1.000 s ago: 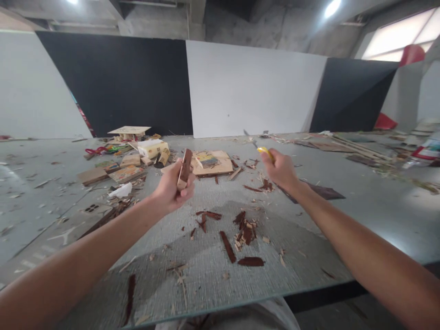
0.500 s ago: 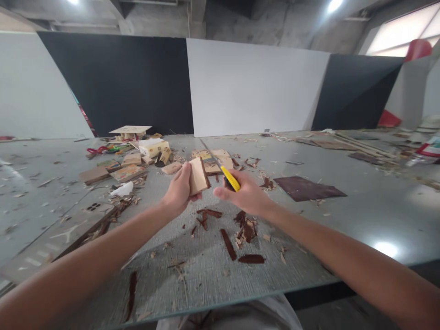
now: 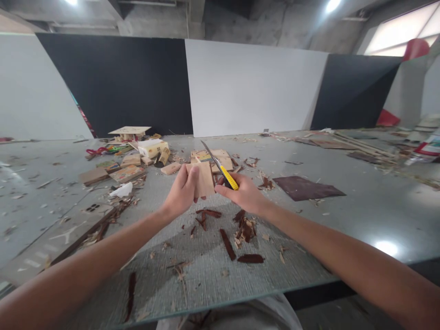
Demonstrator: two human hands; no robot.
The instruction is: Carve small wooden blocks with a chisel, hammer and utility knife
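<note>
My left hand [image 3: 182, 191] grips a small pale wooden block [image 3: 205, 180] by its left side, thumb on the face toward me. A dark brown strip runs along the block's right edge. In my right hand [image 3: 245, 193] is a utility knife [image 3: 228, 178] with a yellow and black handle, its long blade extended up and to the left. The blade lies just beyond the block's upper right; whether it touches the wood I cannot tell. Right fingertips are close to the block's right edge. Behind the block lies a printed wooden board [image 3: 222, 158].
Dark brown peelings [image 3: 227, 244] and a pile of shavings [image 3: 245, 231] lie on the table [image 3: 206, 284] below my hands. A brown sheet [image 3: 307, 188] rests to the right. Wood pieces [image 3: 129, 173], a tissue pack [image 3: 151, 149] and a crumpled white tissue [image 3: 122, 189] are at left.
The block has turned so its pale face is more toward me and has shifted slightly right, closer to my right hand. The knife's blade tilts a little differently; both hands keep their holds.
</note>
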